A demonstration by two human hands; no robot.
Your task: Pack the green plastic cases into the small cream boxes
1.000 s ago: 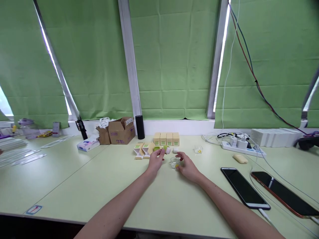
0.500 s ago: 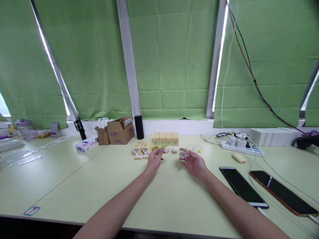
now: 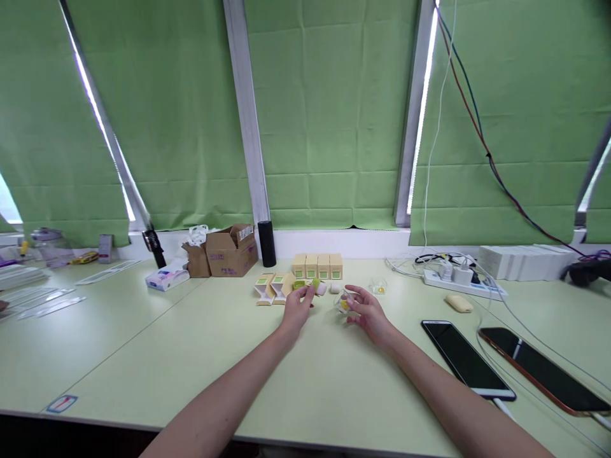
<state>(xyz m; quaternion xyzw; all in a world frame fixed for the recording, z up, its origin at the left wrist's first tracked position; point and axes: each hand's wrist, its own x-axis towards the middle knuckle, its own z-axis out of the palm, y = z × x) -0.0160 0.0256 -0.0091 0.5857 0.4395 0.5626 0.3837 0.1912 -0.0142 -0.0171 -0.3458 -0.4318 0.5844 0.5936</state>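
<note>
Green and white, a small piece (image 3: 319, 287) sits pinched in the left hand (image 3: 296, 312) — the right hand's (image 3: 373, 318) fingers clasp a clear container (image 3: 342, 302), both toward the far edge of the desk (image 3: 329, 388). Handling the container seems the step in hand; the next move likely calls for light, steady fingers.

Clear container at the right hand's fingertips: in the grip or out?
In: the clear container sits pinched in the right hand. Whether it touches the table, I cannot tell.

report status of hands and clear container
Left hand pinching small green-and-white item. Right hand gripping clear container. White piece just beyond it.
</note>
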